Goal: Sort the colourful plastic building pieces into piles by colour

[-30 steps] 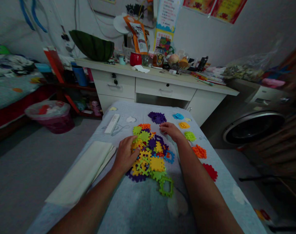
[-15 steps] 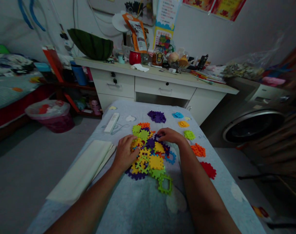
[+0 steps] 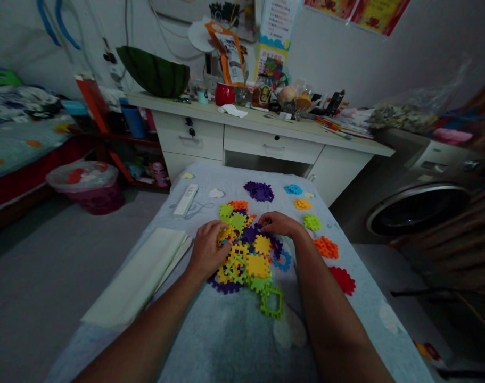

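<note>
A mixed pile of toothed plastic building pieces (image 3: 258, 264) in yellow, green, purple, orange and blue lies mid-table. On its left side, my left hand (image 3: 207, 247) curls its thumb and fingers round some yellow pieces (image 3: 227, 233). My right hand (image 3: 281, 223) reaches in from the other side, its fingertips pinched at a purple piece (image 3: 252, 232) that they partly hide. A green square frame (image 3: 271, 302) lies at the near end of the pile, and a blue ring-like piece (image 3: 282, 260) lies below my right wrist.
Single-colour heaps stand apart: purple (image 3: 259, 191), blue (image 3: 293, 189), yellow (image 3: 302, 204), green (image 3: 311, 222), orange (image 3: 326, 247) and red (image 3: 343, 280). A folded pale cloth (image 3: 136, 279) and a white box (image 3: 186, 200) lie on the left. Behind stands a cluttered white desk (image 3: 272, 143).
The whole view has shifted slightly. My right fingertips have moved a little at the purple pieces, and a purple frame there is now less visible. My left hand stays in place.
</note>
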A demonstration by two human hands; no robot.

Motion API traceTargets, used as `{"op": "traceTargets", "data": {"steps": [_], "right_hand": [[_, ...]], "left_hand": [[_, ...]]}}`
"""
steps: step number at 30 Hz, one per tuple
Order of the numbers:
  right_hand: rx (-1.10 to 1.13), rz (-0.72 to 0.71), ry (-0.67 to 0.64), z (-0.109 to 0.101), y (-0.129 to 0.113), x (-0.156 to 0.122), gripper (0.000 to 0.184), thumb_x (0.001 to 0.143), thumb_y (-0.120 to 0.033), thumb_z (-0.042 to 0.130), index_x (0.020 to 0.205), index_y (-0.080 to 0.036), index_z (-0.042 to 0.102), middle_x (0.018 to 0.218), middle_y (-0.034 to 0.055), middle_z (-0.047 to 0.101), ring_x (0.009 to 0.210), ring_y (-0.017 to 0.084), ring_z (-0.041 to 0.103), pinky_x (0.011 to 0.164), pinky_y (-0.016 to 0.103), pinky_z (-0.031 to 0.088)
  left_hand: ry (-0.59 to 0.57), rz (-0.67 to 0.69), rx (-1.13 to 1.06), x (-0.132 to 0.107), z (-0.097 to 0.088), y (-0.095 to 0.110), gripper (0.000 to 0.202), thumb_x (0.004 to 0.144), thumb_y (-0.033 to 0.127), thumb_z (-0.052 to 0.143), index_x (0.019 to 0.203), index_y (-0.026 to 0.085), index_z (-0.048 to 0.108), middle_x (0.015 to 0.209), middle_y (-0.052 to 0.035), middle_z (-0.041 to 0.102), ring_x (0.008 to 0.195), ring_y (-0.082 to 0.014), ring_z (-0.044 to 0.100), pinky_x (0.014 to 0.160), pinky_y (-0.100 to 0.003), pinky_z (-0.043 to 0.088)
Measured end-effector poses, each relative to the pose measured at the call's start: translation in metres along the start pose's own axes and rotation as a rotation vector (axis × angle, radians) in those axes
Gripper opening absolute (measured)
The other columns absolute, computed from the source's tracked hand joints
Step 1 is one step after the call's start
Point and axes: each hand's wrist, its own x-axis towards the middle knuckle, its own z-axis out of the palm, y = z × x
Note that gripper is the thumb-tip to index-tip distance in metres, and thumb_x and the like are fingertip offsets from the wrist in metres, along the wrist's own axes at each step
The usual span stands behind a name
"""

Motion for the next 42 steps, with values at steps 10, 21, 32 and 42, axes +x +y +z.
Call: {"op": "traceTargets", "data": {"steps": [10,21,32,42], "right_hand": [[0.615,-0.021,-0.017,-0.009,0.009,-0.009,0.033,0.061,-0.03,0.078,0.084,-0.018,0.057,0.062,-0.0068,0.054,0.049,0.006,0.042,0.046,0.02,0.029],[0.776,-0.076,0.461,-0.003,0.001,0.016,0.034,0.057,-0.034,0.075,0.083,-0.02,0.056,0.062,-0.0063,0.056,0.049,0.01,0.056,0.042,0.021,0.038],[0.034,-0.05,0.888,-0.03,-0.014,0.084,0.019,0.067,-0.015,0.051,0.078,-0.018,0.066,0.082,0.0043,0.065,0.08,0.019,0.061,0.082,0.033,0.048],[-0.252,-0.105,0.791,-0.022,-0.018,0.115,0.028,0.076,-0.006,0.048,0.092,-0.015,0.07,0.102,0.011,0.063,0.1,0.021,0.057,0.095,0.032,0.043]], "left_hand": [[0.007,-0.008,-0.007,0.0,0.002,-0.001,0.035,0.078,0.026,0.057,0.112,0.019,0.061,0.122,-0.0104,0.059,0.117,-0.0286,0.051,0.105,-0.047,0.039],[0.01,-0.022,-0.011,0.001,0.0,0.0,0.035,0.078,0.027,0.057,0.112,0.02,0.062,0.121,-0.0096,0.06,0.117,-0.028,0.053,0.104,-0.045,0.041],[-0.016,-0.036,-0.017,0.001,-0.001,0.001,0.036,0.078,0.026,0.057,0.113,0.02,0.061,0.121,-0.0093,0.06,0.117,-0.0277,0.052,0.104,-0.047,0.041],[-0.009,-0.05,-0.046,0.001,0.0,0.002,0.035,0.078,0.026,0.057,0.113,0.021,0.061,0.121,-0.0089,0.061,0.116,-0.0282,0.052,0.103,-0.047,0.041]]}}
